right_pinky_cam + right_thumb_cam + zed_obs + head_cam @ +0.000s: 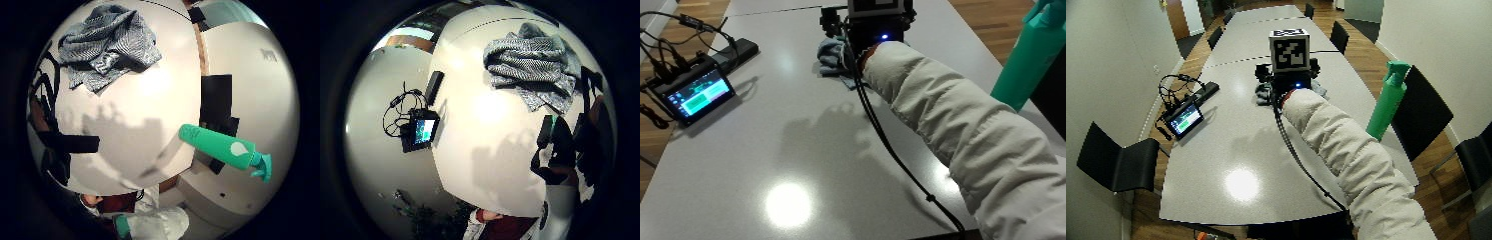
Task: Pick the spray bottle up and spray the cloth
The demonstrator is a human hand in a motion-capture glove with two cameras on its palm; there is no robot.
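Note:
A teal spray bottle [1029, 55] stands upright at the table's right edge, to the right of my sleeved forearm and apart from my hand; it also shows in the palm view as the bottle [220, 147]. A crumpled blue-grey cloth [833, 52] lies on the grey table [773, 150] further back, and the palm views show the same cloth [535, 65]. My gloved right hand [840, 27] hovers over the table just in front of the cloth, holding nothing. Its shadow on the tabletop shows spread fingers, and the gloved fingers [562, 145] look relaxed.
A small lit screen [698, 92] with cables and a black box [740, 50] sit along the table's left edge. Black chairs [1116, 162] stand on both sides of the table. A second table lies beyond the cloth.

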